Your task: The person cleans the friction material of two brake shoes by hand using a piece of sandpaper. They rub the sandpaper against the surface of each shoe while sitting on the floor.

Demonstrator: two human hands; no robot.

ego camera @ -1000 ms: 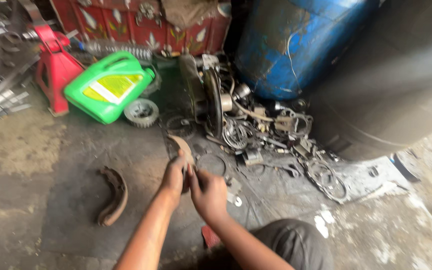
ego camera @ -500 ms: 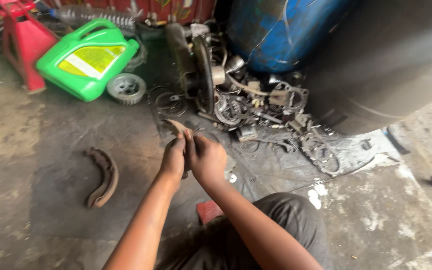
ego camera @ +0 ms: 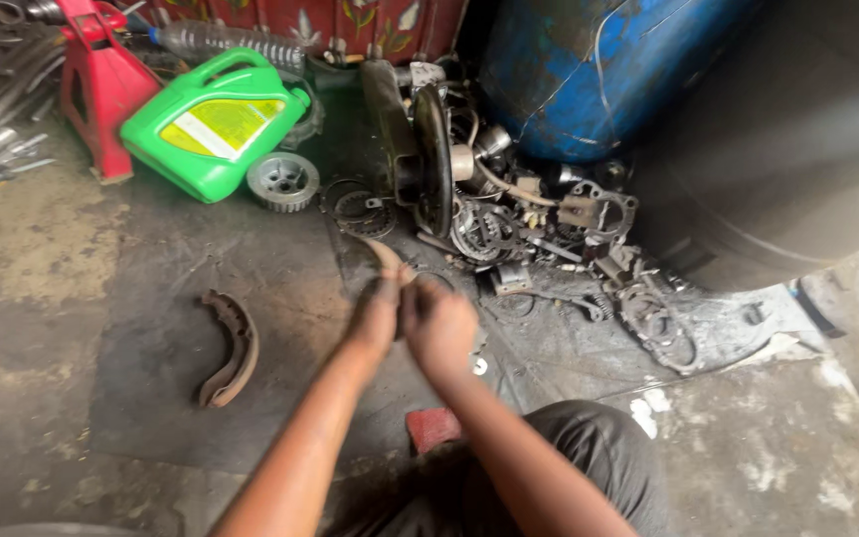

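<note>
Left hand (ego camera: 375, 316) and right hand (ego camera: 439, 323) together grip a curved, rusty-brown brake shoe (ego camera: 388, 257); its tip juts above the fingers.

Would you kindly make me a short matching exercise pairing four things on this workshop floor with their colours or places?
Things:
1. jug
2. barrel
3. stand
4. curved brake shoe lying alone

Descriptions:
A. blue, at the back right
B. on the dark mat, left of the left hand
C. green with a yellow label
D. red, at the far left

Pairs: 1-C, 2-A, 3-D, 4-B
</note>
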